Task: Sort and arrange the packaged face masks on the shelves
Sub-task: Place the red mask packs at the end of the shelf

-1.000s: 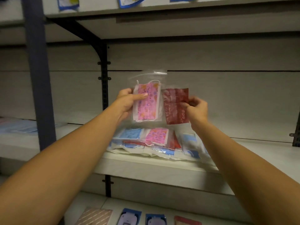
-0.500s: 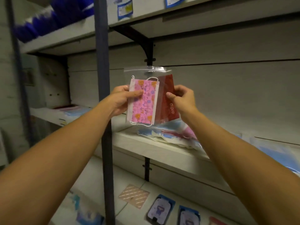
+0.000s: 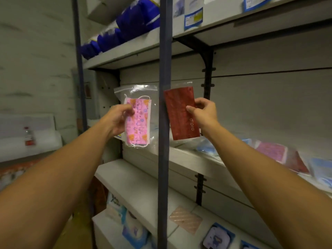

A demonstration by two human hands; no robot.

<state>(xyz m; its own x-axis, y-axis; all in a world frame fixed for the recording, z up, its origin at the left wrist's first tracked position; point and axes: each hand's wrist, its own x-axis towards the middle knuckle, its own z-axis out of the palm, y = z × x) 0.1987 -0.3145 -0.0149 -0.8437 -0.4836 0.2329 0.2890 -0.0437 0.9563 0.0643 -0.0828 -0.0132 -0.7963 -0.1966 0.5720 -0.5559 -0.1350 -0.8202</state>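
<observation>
From the head camera, both bare arms are reaching forward and up toward a set of pale shelves. The left hand point(image 3: 120, 118) is pinching a clear zip bag holding a pink patterned mask point(image 3: 138, 121), thumb on the front of the pack and fingers curling behind it. The right hand point(image 3: 203, 115) is gripping a dark red mask pack point(image 3: 181, 114) by its right edge, thumb pressing on the front near the pale lettering. Both packs are hanging upright in the air at about the same height, in front of the middle shelf point(image 3: 190, 159), the pink one to the left of a dark vertical shelf post point(image 3: 164, 123) and the red one just to its right; the post is crossing in front of the gap between them, so whether the two packs are touching behind it is not something the view is showing.

Farther right on the middle shelf, a loose spread of bagged masks point(image 3: 280, 157) is lying flat, pink, red and light blue ones overlapping, though blur is softening their edges. On the upper shelf at the left, blue packages point(image 3: 125, 26) are sitting in a row, with small labels point(image 3: 193, 18) stuck along the shelf's front edge. On the lowest shelf, a copper striped pack point(image 3: 186, 219) and blue-bordered packs point(image 3: 218, 237) are lying flat.
</observation>
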